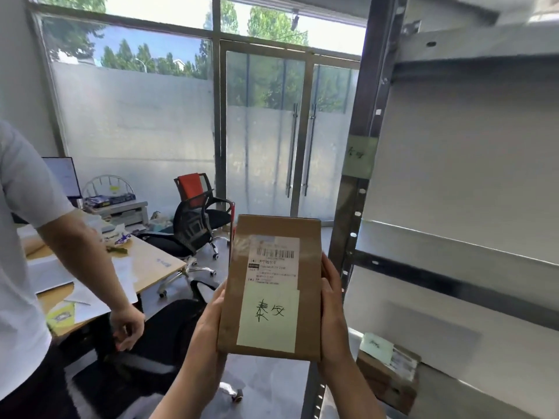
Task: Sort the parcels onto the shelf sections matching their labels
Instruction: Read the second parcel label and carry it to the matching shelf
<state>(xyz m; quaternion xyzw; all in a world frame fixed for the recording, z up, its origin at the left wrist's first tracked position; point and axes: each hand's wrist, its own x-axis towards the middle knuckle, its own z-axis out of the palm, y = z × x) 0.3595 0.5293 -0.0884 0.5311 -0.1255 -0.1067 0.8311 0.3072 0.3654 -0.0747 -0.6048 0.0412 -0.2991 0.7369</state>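
Holding up the brown parcel (272, 285), label facing, mid-air just left of the shelf (453, 243). Clamped at both edges by left hand (208, 322) and right hand (332, 313), fingers (329, 275) curled round. Not yet placed; second parcel (390, 367) already shelved below.

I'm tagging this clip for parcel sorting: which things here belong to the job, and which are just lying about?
Job: parcel, held by left hand and right hand; green note on it; shelf; shelf label; second parcel on the shelf.
Lying about: office chair; desk; monitor.
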